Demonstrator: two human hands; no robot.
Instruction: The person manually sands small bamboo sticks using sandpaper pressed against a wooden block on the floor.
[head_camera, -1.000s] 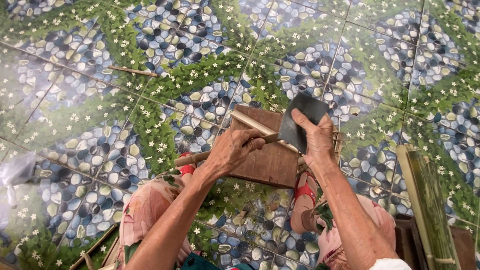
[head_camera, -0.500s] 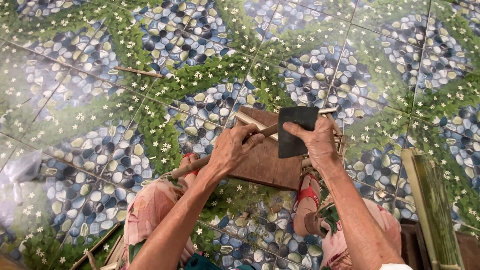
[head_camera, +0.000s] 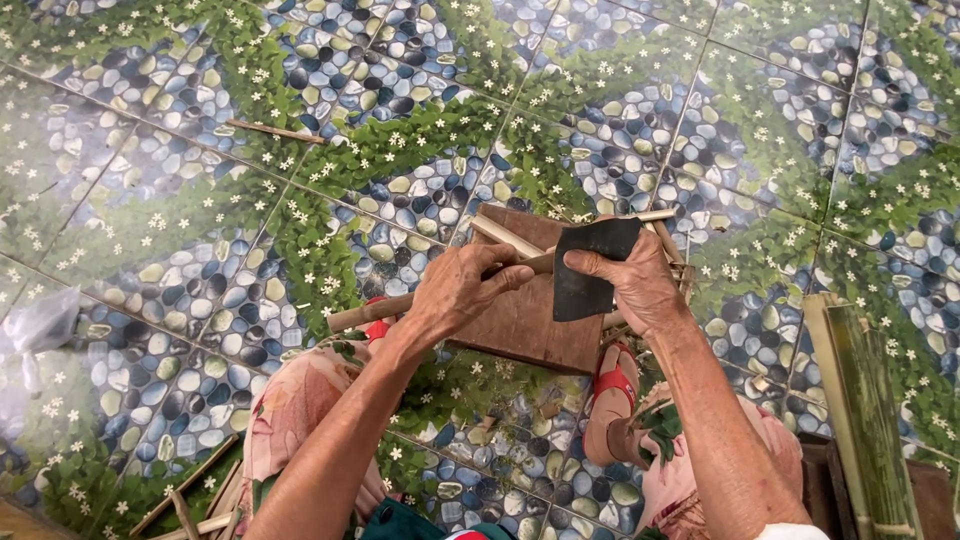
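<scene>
Your left hand (head_camera: 455, 295) is wrapped around a bamboo stick (head_camera: 400, 303) whose long axis runs from near left, by your knee, up toward far right across the wooden block (head_camera: 520, 320). Your right hand (head_camera: 635, 285) grips a dark cleaver (head_camera: 590, 270), its blade standing across the stick just right of your left fingers, so the right hand is the nearer one to the stick's far end. Both hands are closed, each on its own thing, and sit close together over the block. Count one cleaver, one block, one held stick, a few thin split strips (head_camera: 500, 235) on the block, and one bundle of green bamboo (head_camera: 860, 400) at near right.
</scene>
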